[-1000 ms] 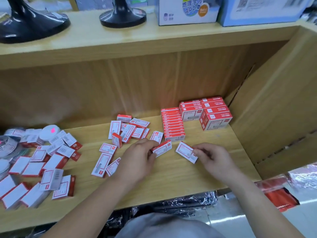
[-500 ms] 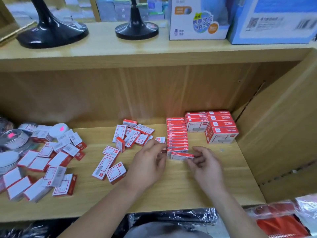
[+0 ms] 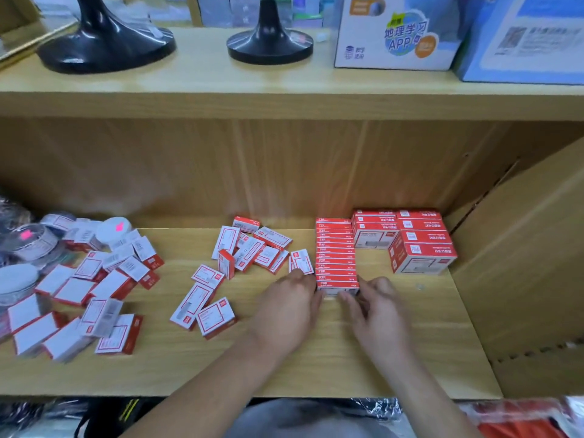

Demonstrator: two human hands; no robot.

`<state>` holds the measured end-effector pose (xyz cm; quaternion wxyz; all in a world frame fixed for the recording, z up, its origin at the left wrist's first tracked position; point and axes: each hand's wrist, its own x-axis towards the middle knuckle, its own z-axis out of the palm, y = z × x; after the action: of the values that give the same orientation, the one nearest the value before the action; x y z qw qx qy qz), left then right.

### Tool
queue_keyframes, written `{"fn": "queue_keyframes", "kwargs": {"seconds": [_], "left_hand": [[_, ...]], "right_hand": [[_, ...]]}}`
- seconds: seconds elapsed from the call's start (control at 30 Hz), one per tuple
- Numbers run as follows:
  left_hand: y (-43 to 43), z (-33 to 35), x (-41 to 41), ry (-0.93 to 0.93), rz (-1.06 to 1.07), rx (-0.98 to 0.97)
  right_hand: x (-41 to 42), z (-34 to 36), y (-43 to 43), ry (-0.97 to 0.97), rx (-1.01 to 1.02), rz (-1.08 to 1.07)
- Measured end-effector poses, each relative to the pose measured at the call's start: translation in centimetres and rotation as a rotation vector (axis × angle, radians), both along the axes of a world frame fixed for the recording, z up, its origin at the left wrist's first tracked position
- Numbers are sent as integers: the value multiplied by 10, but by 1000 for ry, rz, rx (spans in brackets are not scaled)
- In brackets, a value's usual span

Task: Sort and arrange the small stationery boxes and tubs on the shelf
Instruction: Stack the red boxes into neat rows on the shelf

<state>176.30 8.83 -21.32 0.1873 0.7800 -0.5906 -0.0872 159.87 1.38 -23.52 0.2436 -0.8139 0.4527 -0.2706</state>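
The 2 boxes point(image 3: 337, 287) you held now join the near end of the red row point(image 3: 335, 248), pressed in by your flat left hand point(image 3: 286, 308) and right hand point(image 3: 376, 311).

1. The left hand point(image 3: 290, 308) and right hand point(image 3: 376, 314) meet at the near end of a row of red boxes point(image 3: 335, 248) standing on edge on the shelf point(image 3: 316, 361).
2. Their fingertips touch the front box point(image 3: 337, 286), left hand at its left end, right hand at its front.
3. Larger red cartons point(image 3: 422, 248) stand just right of the row.
4. Loose boxes point(image 3: 249, 251) lie scattered to the left, with another heap point(image 3: 88, 295) beside round tubs point(image 3: 19, 279).
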Motion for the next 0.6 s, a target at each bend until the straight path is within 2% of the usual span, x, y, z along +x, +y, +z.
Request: {"fn": "queue_keyframes", "kwargs": {"seconds": [0.1, 0.2, 0.33, 0.43, 0.53, 0.6], "left_hand": [[0, 0, -4, -38, -8, 13], [1, 7, -1, -26, -31, 37], [25, 24, 18, 131, -84, -125], [49, 32, 54, 121, -12, -248], [57, 34, 105, -3, 154, -264], [56, 33, 130, -51, 185, -161]], "right_hand": [[1, 2, 4, 40, -64, -12], [-1, -2, 4, 16, -11, -7], [-8, -1, 7, -244, 226, -133], [-3, 29, 19, -336, 124, -203], [35, 64, 25, -316, 38, 26], [75, 75, 21, -224, 35, 165]]}}
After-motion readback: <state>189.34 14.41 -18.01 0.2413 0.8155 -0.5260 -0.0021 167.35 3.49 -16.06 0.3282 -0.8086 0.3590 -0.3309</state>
